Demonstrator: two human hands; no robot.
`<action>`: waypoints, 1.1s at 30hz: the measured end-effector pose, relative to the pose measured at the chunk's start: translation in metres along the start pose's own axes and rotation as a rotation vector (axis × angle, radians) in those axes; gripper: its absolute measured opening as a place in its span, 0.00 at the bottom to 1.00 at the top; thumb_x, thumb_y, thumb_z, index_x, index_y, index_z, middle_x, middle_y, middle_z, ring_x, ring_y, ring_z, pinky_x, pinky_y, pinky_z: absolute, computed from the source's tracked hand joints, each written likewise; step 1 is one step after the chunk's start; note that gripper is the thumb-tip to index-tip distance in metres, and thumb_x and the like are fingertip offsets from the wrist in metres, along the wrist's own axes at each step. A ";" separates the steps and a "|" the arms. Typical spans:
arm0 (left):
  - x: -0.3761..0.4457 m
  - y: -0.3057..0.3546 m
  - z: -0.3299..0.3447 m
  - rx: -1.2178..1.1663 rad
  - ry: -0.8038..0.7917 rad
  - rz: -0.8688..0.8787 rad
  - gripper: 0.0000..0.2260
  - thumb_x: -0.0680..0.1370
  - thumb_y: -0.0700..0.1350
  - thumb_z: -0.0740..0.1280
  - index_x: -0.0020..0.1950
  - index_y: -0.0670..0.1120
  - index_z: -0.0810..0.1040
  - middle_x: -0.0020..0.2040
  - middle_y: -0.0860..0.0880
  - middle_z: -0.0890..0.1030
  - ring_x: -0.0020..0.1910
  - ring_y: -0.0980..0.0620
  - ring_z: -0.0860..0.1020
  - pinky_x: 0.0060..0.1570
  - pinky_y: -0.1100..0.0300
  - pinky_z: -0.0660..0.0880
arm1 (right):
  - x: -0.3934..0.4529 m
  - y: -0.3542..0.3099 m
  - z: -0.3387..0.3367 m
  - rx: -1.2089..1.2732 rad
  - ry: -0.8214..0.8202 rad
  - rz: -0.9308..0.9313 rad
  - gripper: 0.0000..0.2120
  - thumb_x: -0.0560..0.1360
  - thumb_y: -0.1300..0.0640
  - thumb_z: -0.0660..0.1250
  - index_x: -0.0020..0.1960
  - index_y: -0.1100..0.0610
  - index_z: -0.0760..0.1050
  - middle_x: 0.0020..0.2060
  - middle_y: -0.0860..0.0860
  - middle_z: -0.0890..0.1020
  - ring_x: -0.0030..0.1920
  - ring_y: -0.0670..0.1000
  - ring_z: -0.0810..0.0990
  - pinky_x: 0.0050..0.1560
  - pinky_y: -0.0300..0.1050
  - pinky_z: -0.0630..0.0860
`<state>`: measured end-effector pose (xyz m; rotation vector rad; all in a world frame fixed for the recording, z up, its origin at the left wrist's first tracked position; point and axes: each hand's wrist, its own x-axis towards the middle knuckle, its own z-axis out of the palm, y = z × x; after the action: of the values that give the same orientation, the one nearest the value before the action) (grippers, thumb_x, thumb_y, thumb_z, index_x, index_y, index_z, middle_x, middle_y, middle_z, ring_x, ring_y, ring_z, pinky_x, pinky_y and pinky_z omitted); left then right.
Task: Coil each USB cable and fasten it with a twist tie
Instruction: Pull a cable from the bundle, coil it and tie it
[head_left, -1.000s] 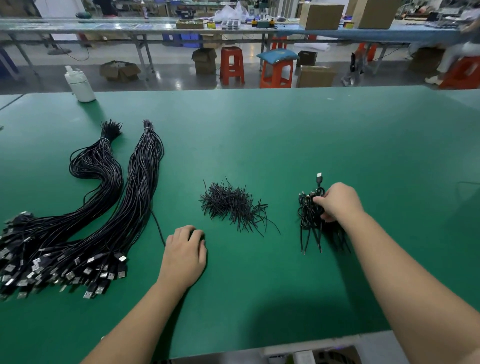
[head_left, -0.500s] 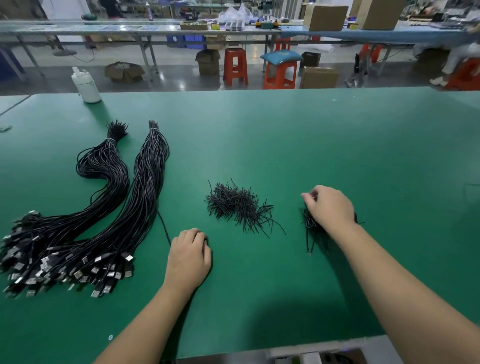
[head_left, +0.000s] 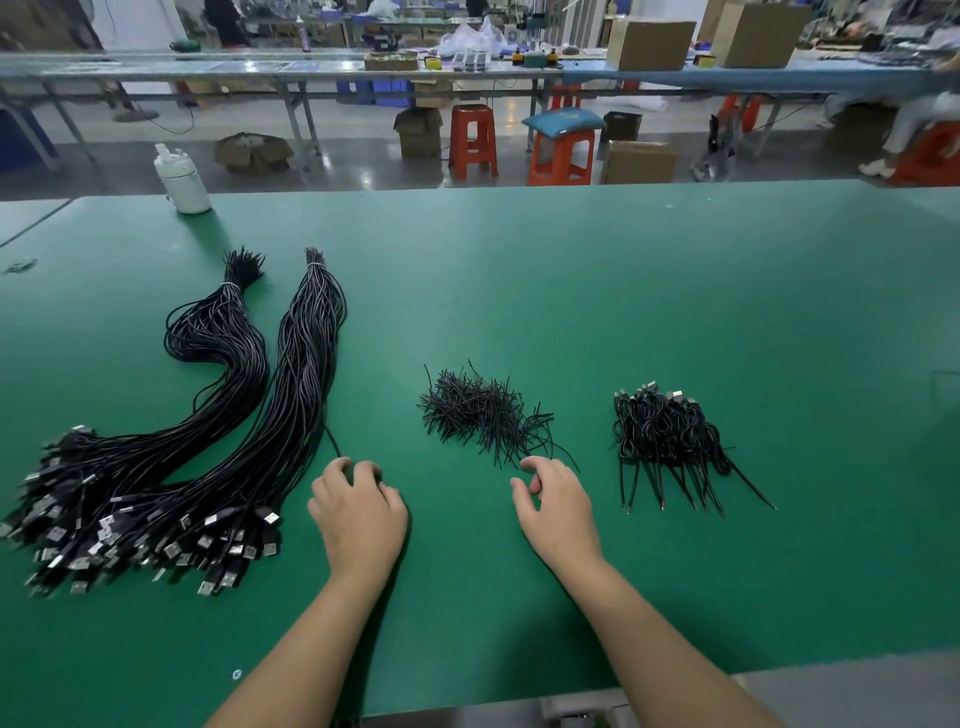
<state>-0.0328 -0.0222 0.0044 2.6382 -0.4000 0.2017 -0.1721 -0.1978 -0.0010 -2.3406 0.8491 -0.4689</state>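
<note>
The right hand (head_left: 556, 512) has left the finished pile of coiled cables (head_left: 667, 434) at 3 o'clock and swung back toward the heap of twist ties (head_left: 480, 413) at centre, fingers loosely curled and holding nothing, its tips just beside the nearest ties. The left hand (head_left: 358, 512) stays curled on the green desk (head_left: 675, 291), apparently gripping a loose cable (head_left: 332, 441) that trails from the two long bundles (head_left: 249, 415) at 9 o'clock; what lies under its fingers is hidden. One cable appears done and a new cycle is starting. Next, the right hand likely needs to pinch a single tie clear of the tangle.
</note>
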 end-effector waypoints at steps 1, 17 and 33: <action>0.001 0.000 0.000 -0.012 -0.009 -0.013 0.10 0.73 0.39 0.68 0.53 0.43 0.80 0.64 0.38 0.72 0.62 0.39 0.68 0.61 0.43 0.65 | 0.001 0.000 0.000 0.015 0.008 0.003 0.13 0.80 0.48 0.61 0.63 0.50 0.74 0.40 0.41 0.70 0.45 0.41 0.71 0.48 0.39 0.70; 0.026 -0.046 -0.029 -0.243 -0.294 0.429 0.09 0.76 0.35 0.71 0.51 0.47 0.87 0.60 0.48 0.80 0.63 0.47 0.74 0.65 0.55 0.70 | -0.001 0.003 0.003 0.038 0.020 -0.027 0.07 0.80 0.49 0.62 0.56 0.47 0.77 0.37 0.42 0.73 0.43 0.39 0.72 0.44 0.36 0.67; 0.023 -0.026 -0.014 -0.033 -0.068 0.578 0.10 0.75 0.35 0.70 0.49 0.49 0.76 0.43 0.54 0.77 0.40 0.50 0.77 0.35 0.57 0.74 | -0.001 0.002 0.000 0.089 -0.003 -0.044 0.06 0.79 0.50 0.63 0.55 0.44 0.76 0.37 0.42 0.75 0.43 0.39 0.73 0.45 0.35 0.68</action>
<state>-0.0036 0.0011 0.0107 2.4346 -1.1713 0.2813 -0.1737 -0.1982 -0.0018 -2.2816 0.7607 -0.5107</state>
